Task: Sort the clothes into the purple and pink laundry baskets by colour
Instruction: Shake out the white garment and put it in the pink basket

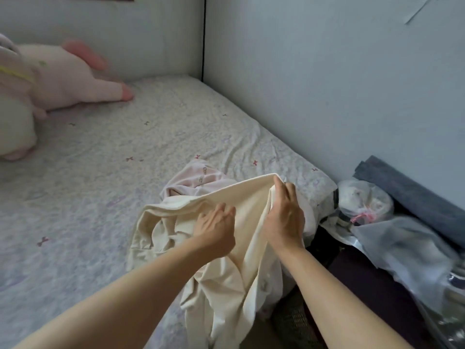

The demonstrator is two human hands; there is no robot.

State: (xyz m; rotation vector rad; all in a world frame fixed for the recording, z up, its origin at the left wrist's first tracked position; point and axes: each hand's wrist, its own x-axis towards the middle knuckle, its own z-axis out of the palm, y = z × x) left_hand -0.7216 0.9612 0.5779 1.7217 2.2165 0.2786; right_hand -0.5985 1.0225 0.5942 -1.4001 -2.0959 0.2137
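Observation:
A cream-coloured garment (221, 278) lies bunched at the bed's near right corner and hangs over the edge. My right hand (284, 215) pinches its raised top edge between thumb and fingers. My left hand (217, 230) grips a fold of the same cloth just to the left. Behind the cream garment lies a pale pink garment (198, 180) with small lettering, partly covered. No laundry basket is clearly visible.
The bed (125, 147) has a pale floral sheet. A large pink plush toy (50, 79) lies at the back left. On the right, beside the wall, are clear plastic bags (392, 238), a dark grey roll (415, 192) and something dark purple (357, 270).

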